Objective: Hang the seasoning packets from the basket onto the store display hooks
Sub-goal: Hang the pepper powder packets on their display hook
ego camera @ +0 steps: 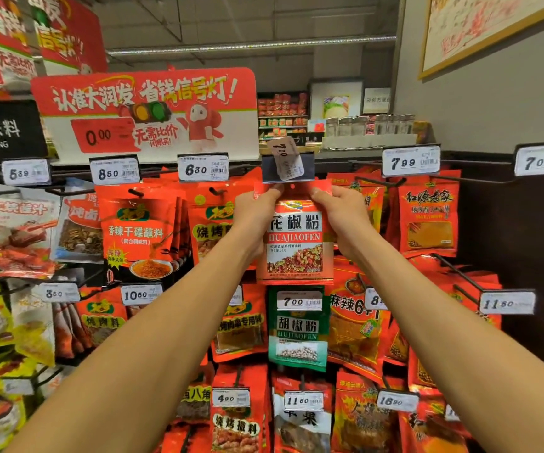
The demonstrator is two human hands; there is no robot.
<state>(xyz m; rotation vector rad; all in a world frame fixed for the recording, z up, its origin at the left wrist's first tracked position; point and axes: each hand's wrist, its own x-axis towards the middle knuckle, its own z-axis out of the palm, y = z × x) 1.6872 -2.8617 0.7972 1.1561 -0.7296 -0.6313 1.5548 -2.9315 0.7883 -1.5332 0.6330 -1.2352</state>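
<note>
While both arms reach up, left hand (257, 210) and right hand (339, 210) pinch the packet's (297, 243) top corners.

The held packet (297, 243) hangs above another packet (298, 331) (directly below the tag holder (287, 168)).

Grey wall (480, 103), possibly framed poster (493, 24) above.

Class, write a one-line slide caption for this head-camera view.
Both hands, left and right, lift a red Huajiaofen packet toward the hook under a crooked 7.00 price tag.
</note>
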